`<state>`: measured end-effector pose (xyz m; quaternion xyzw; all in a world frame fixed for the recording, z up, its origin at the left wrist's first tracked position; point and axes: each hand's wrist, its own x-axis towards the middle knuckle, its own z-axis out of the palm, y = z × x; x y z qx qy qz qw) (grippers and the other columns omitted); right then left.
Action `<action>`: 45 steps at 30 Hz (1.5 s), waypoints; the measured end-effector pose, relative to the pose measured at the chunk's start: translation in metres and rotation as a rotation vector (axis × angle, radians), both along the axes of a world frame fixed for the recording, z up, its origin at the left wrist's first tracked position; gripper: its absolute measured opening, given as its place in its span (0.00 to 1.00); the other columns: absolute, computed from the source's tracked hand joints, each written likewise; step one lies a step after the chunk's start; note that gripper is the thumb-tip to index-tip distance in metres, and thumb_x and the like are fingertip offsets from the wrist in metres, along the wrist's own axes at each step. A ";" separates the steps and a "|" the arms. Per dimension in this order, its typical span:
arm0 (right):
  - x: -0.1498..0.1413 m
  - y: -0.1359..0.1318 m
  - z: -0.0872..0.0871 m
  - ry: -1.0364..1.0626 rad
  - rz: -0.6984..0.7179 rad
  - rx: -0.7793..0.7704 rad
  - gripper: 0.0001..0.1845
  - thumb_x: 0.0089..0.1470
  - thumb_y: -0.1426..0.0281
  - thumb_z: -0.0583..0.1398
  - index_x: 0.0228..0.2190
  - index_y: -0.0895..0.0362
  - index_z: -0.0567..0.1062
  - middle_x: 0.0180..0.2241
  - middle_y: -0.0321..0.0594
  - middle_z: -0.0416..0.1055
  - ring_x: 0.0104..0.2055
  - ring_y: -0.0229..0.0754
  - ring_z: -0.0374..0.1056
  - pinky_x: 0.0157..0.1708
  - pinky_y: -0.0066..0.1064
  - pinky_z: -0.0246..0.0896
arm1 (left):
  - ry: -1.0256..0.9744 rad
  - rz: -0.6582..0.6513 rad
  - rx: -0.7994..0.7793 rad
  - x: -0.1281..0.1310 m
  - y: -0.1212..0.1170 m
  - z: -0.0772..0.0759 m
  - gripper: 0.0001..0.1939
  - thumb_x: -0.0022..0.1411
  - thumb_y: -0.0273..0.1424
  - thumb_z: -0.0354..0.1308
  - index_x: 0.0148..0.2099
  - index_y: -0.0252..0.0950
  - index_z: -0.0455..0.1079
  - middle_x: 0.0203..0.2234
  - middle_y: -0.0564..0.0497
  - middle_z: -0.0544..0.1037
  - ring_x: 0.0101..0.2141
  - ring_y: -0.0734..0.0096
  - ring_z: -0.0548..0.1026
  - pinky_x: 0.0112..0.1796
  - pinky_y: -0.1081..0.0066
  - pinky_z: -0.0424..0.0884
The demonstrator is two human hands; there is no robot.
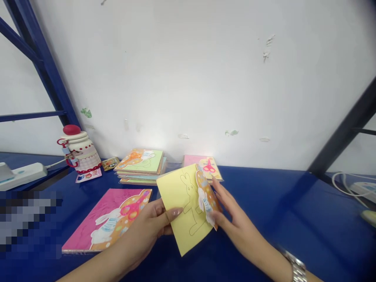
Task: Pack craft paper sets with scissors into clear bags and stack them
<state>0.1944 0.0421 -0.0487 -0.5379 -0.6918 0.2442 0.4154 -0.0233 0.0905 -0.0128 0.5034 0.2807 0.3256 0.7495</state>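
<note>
My left hand [152,225] pinches the lower left edge of a yellow paper sheet [183,205] printed with a rabbit outline, held tilted above the blue table [264,211]. My right hand [232,217] grips the sheet's right edge, where a colourful rabbit-and-egg picture strip [205,196] folds over. A metal watch sits on my right wrist. A pink craft-paper pack [108,217] with a rabbit and scissors picture lies flat just left of my left hand.
A stack of paper packs [141,165] and a pink pack [202,164] lie by the white wall. A red-capped white bottle [78,150] stands at left, with a power strip [22,174] beyond it. Blue shelf struts frame both sides; cables lie at right.
</note>
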 end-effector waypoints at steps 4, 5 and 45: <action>0.016 0.009 0.005 0.242 -0.123 0.036 0.31 0.59 0.56 0.53 0.61 0.49 0.54 0.65 0.44 0.45 0.65 0.50 0.43 0.60 0.52 0.42 | -0.001 -0.031 0.017 -0.002 0.001 0.002 0.16 0.59 0.32 0.60 0.50 0.36 0.71 0.45 0.43 0.77 0.43 0.57 0.76 0.41 0.64 0.73; 0.019 0.009 0.007 0.281 -0.097 0.039 0.32 0.58 0.54 0.53 0.61 0.49 0.53 0.65 0.44 0.44 0.65 0.50 0.44 0.60 0.51 0.45 | 0.002 -0.028 0.020 -0.003 0.001 0.002 0.16 0.59 0.32 0.60 0.49 0.36 0.72 0.45 0.43 0.78 0.43 0.57 0.76 0.40 0.64 0.73; 0.030 0.005 0.025 0.493 0.400 -0.131 0.47 0.48 0.41 0.50 0.63 0.45 0.41 0.62 0.45 0.52 0.61 0.51 0.54 0.55 0.50 0.53 | 0.126 0.055 0.010 -0.011 0.025 0.005 0.23 0.56 0.35 0.62 0.53 0.35 0.69 0.48 0.40 0.75 0.46 0.52 0.75 0.42 0.60 0.72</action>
